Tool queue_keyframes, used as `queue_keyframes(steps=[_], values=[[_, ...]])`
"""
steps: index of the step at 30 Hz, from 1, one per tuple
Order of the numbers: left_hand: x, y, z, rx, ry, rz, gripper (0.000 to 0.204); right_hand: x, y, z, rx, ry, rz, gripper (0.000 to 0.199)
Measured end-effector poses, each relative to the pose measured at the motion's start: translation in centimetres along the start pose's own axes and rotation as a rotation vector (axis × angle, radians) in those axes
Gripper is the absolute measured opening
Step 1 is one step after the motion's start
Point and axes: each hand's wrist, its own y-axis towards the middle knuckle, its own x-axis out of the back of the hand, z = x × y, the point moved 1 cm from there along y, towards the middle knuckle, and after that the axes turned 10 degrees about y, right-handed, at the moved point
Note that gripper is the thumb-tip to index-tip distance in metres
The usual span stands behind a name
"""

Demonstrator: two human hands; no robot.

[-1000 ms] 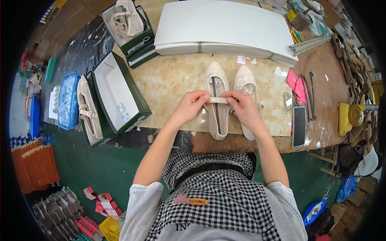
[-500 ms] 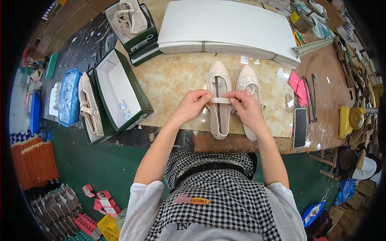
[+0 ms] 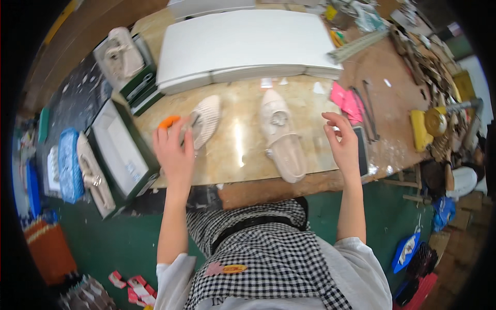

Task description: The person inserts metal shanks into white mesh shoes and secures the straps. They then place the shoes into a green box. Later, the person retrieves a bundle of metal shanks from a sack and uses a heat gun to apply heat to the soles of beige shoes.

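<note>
We note white boards [image 3: 243,44] stacked across back of bench [image 3: 237,155]. Open box [image 3: 121,152] off left edge, another shoe [image 3: 93,173] lying beside it. Pink cards [image 3: 346,101] and dark phone [image 3: 361,152] to right. Upright cream shoe [image 3: 281,134] mid-bench, untouched. Left hand [image 3: 175,152] raised, fingers closed on overturned shoe [image 3: 205,120], orange tool [image 3: 168,122] at fingertips. Right hand [image 3: 343,142] lifted beside phone, fingers loosely curled, empty.
</note>
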Motion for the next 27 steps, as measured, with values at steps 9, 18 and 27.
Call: queue_keyframes(steps=[9, 18, 27], values=[[-4.7, -2.5, -14.0, 0.164, -0.434, 0.942, 0.065, 14.5, 2.7, -11.5, -0.018, -0.756, -0.374, 0.024], [-3.4, -5.7, -11.5, 1.239, -1.895, 1.208, 0.057, 13.1, 4.6, -16.6, -0.053, -1.142, -0.209, 0.017], [-2.1, -5.2, -9.6, 1.172, -2.029, 1.094, 0.073, 12.4, 4.2, -7.5, -0.038, -0.552, -0.346, 0.024]])
